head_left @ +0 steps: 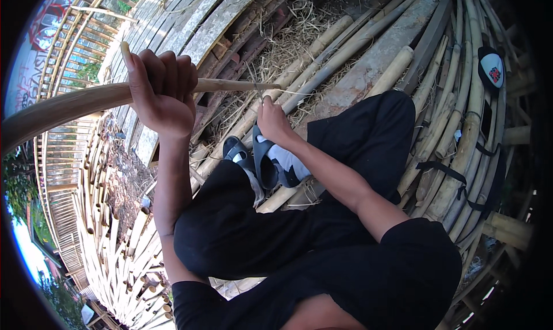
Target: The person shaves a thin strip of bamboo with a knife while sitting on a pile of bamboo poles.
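A long bamboo pole (230, 85) runs from the left edge across to a narrower end in front of me. My left hand (163, 94) is raised and wrapped around it, the thumb sticking up. Close to the pole's narrow end, my right hand (273, 121) is closed on a thin dark knife (257, 90), whose blade crosses the pole. Most of the knife's handle is hidden in the fist. A thin pale strip (296, 93) extends to the right from the pole's tip.
Below my hands are my feet in dark sandals (265, 157). Bamboo poles (469, 111) lie stacked at the right, with a cap (491, 69) and black straps (443, 169) on them. Straw shavings (299, 36) cover the ground ahead. Wooden planks (201, 19), cut bamboo (124, 261) and a bamboo fence (57, 157) stand leftward.
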`<control>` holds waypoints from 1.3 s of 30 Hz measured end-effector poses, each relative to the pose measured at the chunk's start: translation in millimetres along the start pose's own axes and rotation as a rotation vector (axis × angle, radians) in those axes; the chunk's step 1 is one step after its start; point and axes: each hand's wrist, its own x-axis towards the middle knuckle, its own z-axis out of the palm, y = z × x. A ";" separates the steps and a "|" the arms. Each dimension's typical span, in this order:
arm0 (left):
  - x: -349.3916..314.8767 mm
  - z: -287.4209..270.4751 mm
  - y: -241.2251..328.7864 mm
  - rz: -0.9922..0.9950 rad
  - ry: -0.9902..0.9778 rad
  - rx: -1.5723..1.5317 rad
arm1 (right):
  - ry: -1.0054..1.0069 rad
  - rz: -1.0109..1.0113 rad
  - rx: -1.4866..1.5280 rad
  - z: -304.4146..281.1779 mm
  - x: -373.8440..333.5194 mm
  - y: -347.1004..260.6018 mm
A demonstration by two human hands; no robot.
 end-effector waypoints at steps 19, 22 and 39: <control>9.6 4.6 -0.8 0.008 0.139 0.057 | 0.151 0.042 0.052 28.6 6.3 13.1; 4.2 -4.1 1.1 0.019 0.143 0.058 | 0.116 -0.034 0.018 19.6 -8.6 -14.7; 3.0 0.3 -0.8 0.029 0.146 0.069 | 0.123 0.010 0.186 18.6 -7.3 -27.8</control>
